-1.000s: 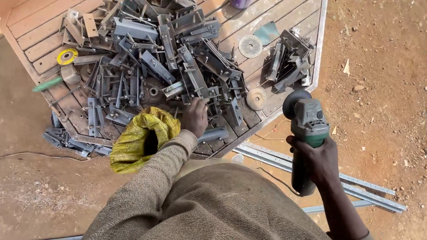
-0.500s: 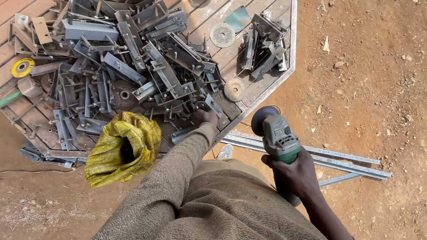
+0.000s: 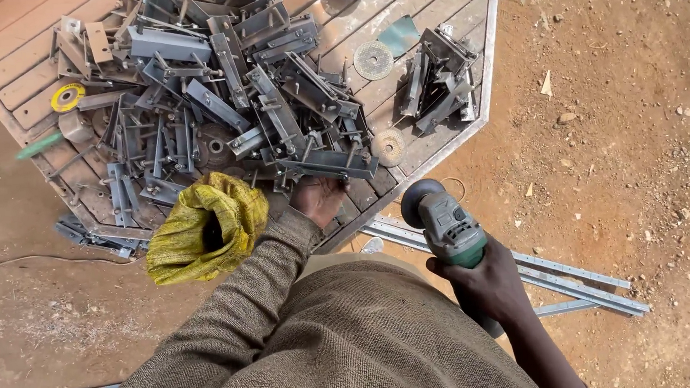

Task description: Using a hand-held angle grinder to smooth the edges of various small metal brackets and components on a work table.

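My left hand (image 3: 319,199) reaches to the near edge of a wooden table (image 3: 447,54) and grips a long grey metal bracket (image 3: 330,164) at the front of a big heap of metal brackets (image 3: 217,106). My right hand (image 3: 484,281) holds a green and grey angle grinder (image 3: 443,222) below the table's corner, its disc end pointing toward the table. A brown knitted sleeve covers my left arm.
A crumpled yellow cloth (image 3: 207,227) lies at the table's front edge. Grinding discs (image 3: 373,59) (image 3: 389,147), a yellow tape roll (image 3: 68,97) and a smaller bracket pile (image 3: 437,77) sit on the table. Long metal strips (image 3: 566,277) lie on the dirt ground at the right.
My left hand has closed on a long bracket at the heap's front and drawn it slightly out. The grinder in my right hand stays low beside the table.
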